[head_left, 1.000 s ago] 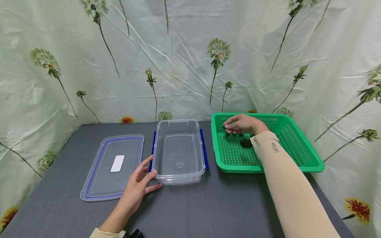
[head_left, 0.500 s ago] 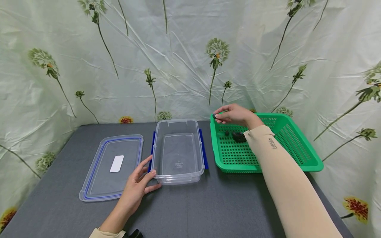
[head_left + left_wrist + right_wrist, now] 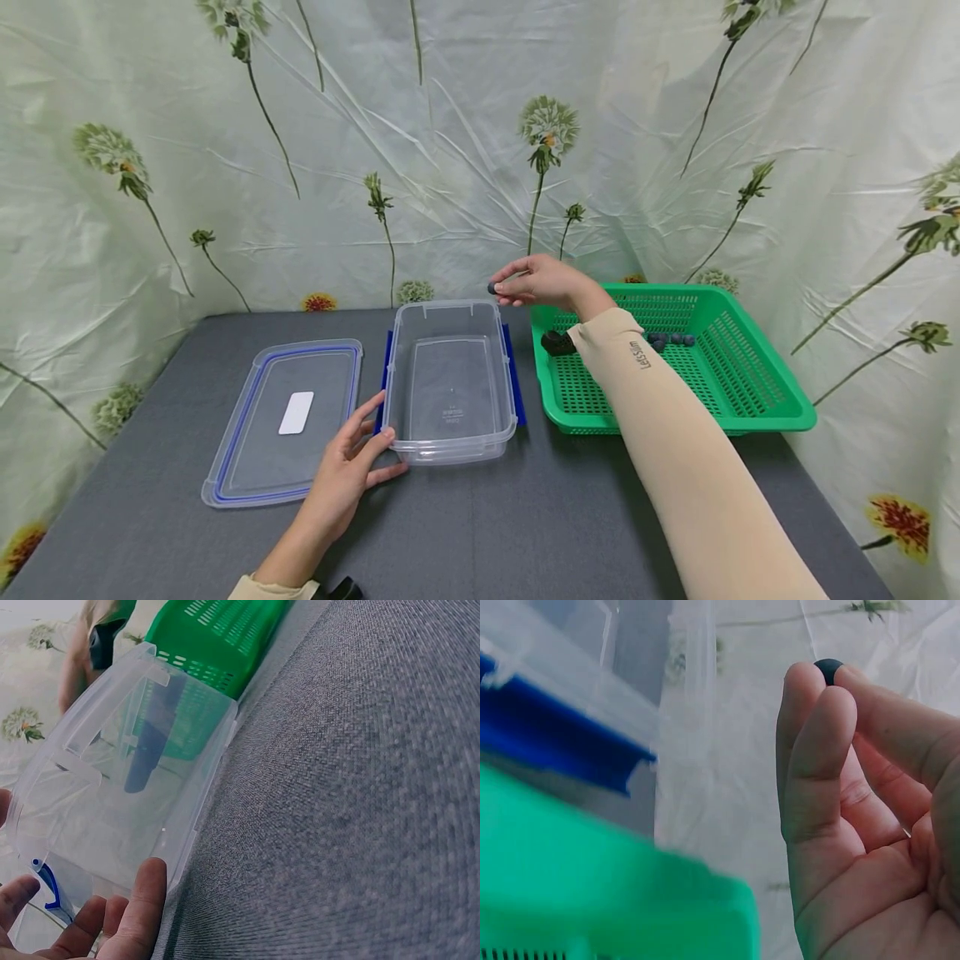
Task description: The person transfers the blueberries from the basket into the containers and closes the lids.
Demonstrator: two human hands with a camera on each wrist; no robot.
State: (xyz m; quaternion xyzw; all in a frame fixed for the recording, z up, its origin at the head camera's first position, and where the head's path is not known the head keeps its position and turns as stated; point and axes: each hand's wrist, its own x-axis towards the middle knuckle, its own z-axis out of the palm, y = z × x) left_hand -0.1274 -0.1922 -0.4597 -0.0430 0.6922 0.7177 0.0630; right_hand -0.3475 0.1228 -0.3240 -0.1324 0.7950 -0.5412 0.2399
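Note:
In the head view my right hand [image 3: 542,282] pinches a dark blueberry [image 3: 492,288] between thumb and fingertips, above the table just behind the food container's far right corner. The right wrist view shows the blueberry [image 3: 829,670] at the fingertips. My left hand [image 3: 341,471] rests against the front left corner of the clear plastic food container [image 3: 450,446], fingers spread and touching its walls. Blue latches [image 3: 514,383] hang down its sides, and no berries show inside. Several more blueberries [image 3: 677,339] lie in the green basket [image 3: 592,400], partly hidden by the right forearm.
To the left, the container's clear lid [image 3: 255,467] with a blue seal and a white label [image 3: 296,412] lies flat on the grey tablecloth [image 3: 480,533]. A dandelion-print curtain [image 3: 465,150] hangs behind the table. The basket stands at the right.
My right hand has risen out of the green basket with the blueberry and moved left towards the food container. My left hand has stayed in place at the container's corner.

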